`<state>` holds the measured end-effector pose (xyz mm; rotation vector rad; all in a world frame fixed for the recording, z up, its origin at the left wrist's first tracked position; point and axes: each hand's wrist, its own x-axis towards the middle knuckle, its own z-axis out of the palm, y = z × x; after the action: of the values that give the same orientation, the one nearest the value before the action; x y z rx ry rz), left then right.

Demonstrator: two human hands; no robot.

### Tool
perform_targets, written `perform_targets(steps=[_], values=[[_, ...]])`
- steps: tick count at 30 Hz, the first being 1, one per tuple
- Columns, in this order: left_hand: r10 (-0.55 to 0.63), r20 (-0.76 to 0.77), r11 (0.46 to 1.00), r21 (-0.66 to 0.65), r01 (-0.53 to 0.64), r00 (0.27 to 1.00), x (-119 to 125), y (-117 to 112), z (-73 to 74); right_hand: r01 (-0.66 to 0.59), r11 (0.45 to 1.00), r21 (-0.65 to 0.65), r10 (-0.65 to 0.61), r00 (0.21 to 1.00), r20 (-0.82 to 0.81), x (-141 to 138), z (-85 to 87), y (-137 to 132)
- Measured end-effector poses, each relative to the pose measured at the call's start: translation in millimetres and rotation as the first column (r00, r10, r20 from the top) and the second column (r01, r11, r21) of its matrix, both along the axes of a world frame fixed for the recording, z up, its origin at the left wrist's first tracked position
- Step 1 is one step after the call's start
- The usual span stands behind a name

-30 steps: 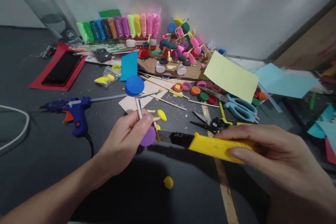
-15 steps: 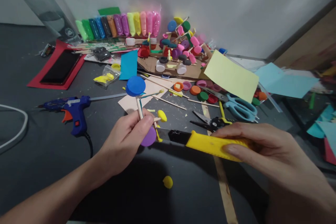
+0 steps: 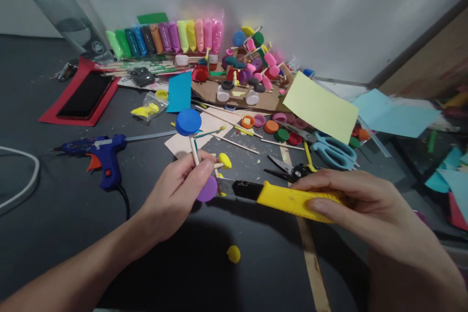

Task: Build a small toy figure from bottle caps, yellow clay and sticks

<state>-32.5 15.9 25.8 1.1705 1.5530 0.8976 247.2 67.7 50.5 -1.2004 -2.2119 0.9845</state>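
Head view: a stick assembly (image 3: pixel 194 150) is pinched between the thumb and fingers of the left hand (image 3: pixel 185 186), above the dark worktop (image 3: pixel 54 234); a blue disc (image 3: pixel 188 122) is borne at its upper end, a purple disc (image 3: pixel 207 190) is seen below the thumb, and a yellow knob (image 3: pixel 225 161) is carried to the right of the thumb; a yellow utility knife (image 3: pixel 292 200) is gripped by the right hand (image 3: pixel 369 209), whose fingers are closed around it; its blade (image 3: pixel 226 187) is pointed leftward, just beside the purple disc, though whether the assembly is touched cannot be told; nearer the person, a yellow ball (image 3: pixel 234 254) is seen on the worktop; to the left, a blue glue gun (image 3: pixel 109 151) is laid on its side, with a phone (image 3: pixel 86 95) placed on a red sheet (image 3: pixel 53 113) behind it; beyond the right hand, blue-handled scissors (image 3: pixel 334 151) and dark snips (image 3: pixel 298 171) are set down, the snips partly hidden; farther back, coloured packets (image 3: pixel 164 38) are lined up near the wall (image 3: pixel 310 0).
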Motion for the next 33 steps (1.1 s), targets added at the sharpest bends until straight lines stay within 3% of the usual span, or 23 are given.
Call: perform_targets(steps=[6,10,18,26,30,33], values=[[0.0,-0.01,1.0,0.025,0.0,1.0,0,1,-2.0,0.013,1.0,-0.004,-0.013,1.0,0.005,1,2.0,0],[0.038,0.023,0.999,0.032,-0.039,0.999,-1,3,-6.1,0.025,0.997,0.077,-0.024,0.999,-0.021,1,5.3,-2],[0.041,0.287,0.998,-0.056,-0.026,0.957,0,5,-11.3,0.059,0.997,0.04,-0.058,0.998,-0.034,-3,3.5,0],[0.12,0.624,0.987,-0.16,-0.024,0.772,2,10,-15.3,0.266,0.962,0.068,-0.252,0.954,-0.163,-3,1.0,3],[0.184,0.772,0.96,-0.274,0.056,0.609,2,10,-10.4,0.192,0.973,0.128,-0.169,0.971,-0.17,3,-6.2,2],[0.225,0.832,0.929,-0.34,0.147,0.507,2,9,-7.6,0.098,0.964,0.246,-0.064,0.987,-0.145,7,-9.9,1]])
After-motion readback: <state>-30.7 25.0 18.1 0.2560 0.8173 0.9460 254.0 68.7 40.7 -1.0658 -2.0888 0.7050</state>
